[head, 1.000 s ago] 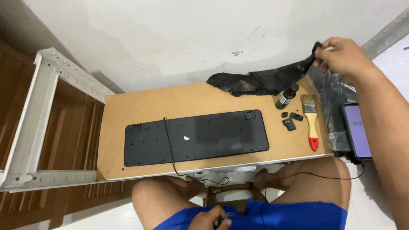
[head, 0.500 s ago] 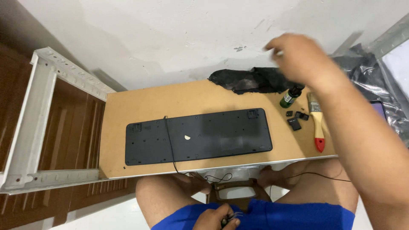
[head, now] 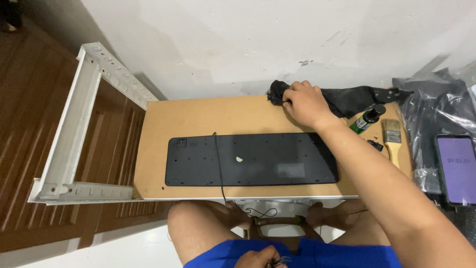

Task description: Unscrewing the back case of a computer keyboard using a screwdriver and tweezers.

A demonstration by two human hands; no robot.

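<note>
A black keyboard [head: 250,160] lies face down on a small brown table [head: 188,119], its cable running off the front edge. My right hand [head: 305,103] rests at the table's back edge, fingers closed on one end of a black cloth [head: 347,99] that stretches right along the wall. My left hand [head: 260,258] is low at the bottom of the view, over my lap, closed around the thin black cable end. A dark green bottle with a black cap [head: 368,118] and a paintbrush with a wooden handle [head: 393,139] stand right of the keyboard.
A white slotted metal frame [head: 74,134] leans at the left over a brown wooden floor. A phone with a lit purple screen [head: 457,168] lies on black plastic bags [head: 436,109] at the right. A white wall rises behind the table. My bare knees are under the front edge.
My right hand has swung from the far right, above the bags, leftward across the table and come down on the black cloth's left end. The view has shifted slightly.
</note>
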